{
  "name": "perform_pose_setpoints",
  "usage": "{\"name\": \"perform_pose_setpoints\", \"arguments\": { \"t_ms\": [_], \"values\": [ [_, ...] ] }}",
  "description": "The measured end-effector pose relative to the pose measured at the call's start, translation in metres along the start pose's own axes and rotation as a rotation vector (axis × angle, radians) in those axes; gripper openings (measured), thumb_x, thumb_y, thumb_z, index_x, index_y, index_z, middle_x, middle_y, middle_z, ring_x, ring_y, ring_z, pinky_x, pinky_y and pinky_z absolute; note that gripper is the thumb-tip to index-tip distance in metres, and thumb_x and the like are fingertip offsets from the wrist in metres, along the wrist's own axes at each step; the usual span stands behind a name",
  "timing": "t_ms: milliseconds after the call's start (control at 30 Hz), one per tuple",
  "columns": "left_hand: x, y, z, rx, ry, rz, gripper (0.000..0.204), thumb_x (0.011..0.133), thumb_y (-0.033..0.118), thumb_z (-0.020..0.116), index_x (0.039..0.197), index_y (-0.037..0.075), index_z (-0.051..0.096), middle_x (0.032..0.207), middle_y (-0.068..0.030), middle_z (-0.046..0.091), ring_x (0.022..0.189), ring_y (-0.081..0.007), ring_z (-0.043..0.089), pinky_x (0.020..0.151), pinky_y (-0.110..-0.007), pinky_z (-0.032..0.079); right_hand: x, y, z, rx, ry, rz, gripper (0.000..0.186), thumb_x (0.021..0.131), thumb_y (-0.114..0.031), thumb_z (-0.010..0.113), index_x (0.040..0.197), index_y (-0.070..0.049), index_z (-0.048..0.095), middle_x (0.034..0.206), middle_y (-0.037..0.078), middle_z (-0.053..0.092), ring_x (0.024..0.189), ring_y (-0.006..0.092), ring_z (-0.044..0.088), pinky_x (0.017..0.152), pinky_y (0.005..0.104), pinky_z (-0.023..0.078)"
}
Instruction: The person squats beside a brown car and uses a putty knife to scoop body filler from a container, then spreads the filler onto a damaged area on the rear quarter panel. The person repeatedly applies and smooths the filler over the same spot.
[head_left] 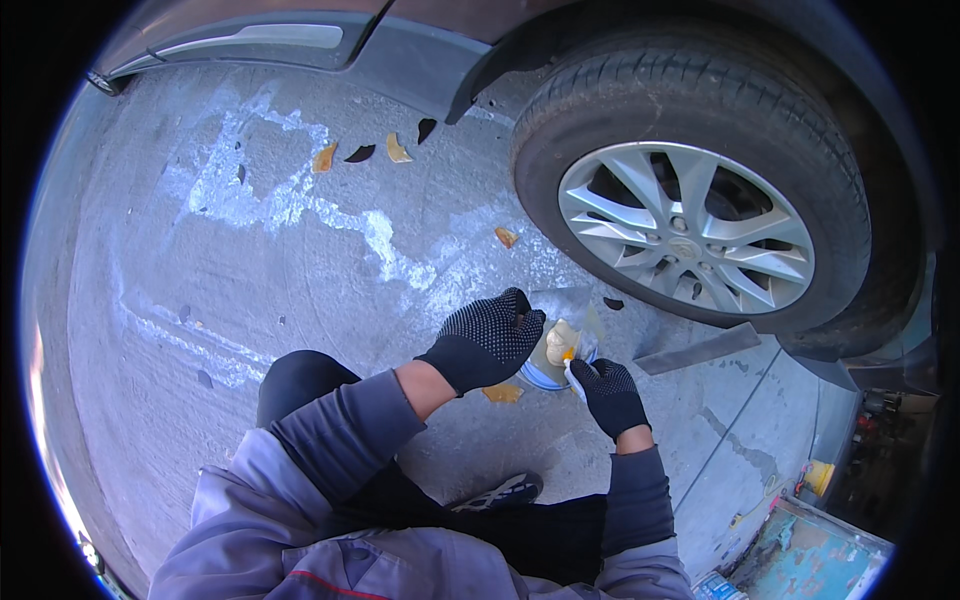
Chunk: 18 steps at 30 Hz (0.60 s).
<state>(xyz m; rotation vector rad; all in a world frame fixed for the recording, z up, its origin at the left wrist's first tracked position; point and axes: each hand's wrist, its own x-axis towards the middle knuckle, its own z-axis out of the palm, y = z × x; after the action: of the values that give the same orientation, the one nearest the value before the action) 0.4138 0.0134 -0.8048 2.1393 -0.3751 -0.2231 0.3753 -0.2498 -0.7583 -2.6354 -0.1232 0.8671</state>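
My left hand (pixel 485 340), in a black dotted glove, is closed on the edge of a thin, greyish scraper (pixel 558 300) held above a round container (pixel 540 376) with a blue rim. A dollop of beige paste (pixel 558 343) shows between my hands, over the container; I cannot tell exactly what it rests on. My right hand (pixel 606 395), gloved the same way, pinches a small white tube (pixel 576 380) with an orange tip against the paste. A yellowish flake (pixel 502 393) lies on the floor beside the container.
A car wheel (pixel 685 230) fills the upper right, under dark bodywork (pixel 420 60). A dark strip (pixel 697 349) lies by the tyre. Several black and yellowish shards (pixel 398 148) are scattered on the stained concrete (pixel 180 280). A worn turquoise box (pixel 810 550) and yellow container (pixel 818 475) sit lower right.
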Motion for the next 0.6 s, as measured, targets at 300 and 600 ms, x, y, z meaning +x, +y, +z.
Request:
{"name": "perform_pose_setpoints", "arguments": {
  "t_ms": [300, 600],
  "values": [
    [0.001, 0.003, 0.0, 0.022, -0.031, -0.031, 0.039, 0.102, 0.041, 0.055, 0.109, 0.004, 0.064, 0.085, -0.022, 0.072, 0.076, -0.0372, 0.073, 0.068, -0.042, 0.058, -0.002, 0.022, 0.009, 0.026, -0.055, -0.06, 0.037, 0.105, -0.038, 0.051, 0.115, -0.01, 0.072, 0.106, 0.022, 0.07, 0.097, 0.0395, 0.067, 0.085, 0.0463, 0.052],
    [0.002, 0.009, -0.006, 0.024, -0.127, -0.048, 0.026, 0.088, 0.002, 0.063, 0.113, -0.002, 0.065, 0.099, -0.0186, 0.063, 0.084, -0.0326, 0.066, 0.07, -0.039, 0.057, -0.004, 0.033, 0.016, 0.028, -0.016, -0.14, 0.044, 0.104, -0.039, 0.051, 0.109, -0.001, 0.072, 0.107, 0.026, 0.069, 0.1, 0.0412, 0.066, 0.088, 0.0456, 0.051]
  ]
}}
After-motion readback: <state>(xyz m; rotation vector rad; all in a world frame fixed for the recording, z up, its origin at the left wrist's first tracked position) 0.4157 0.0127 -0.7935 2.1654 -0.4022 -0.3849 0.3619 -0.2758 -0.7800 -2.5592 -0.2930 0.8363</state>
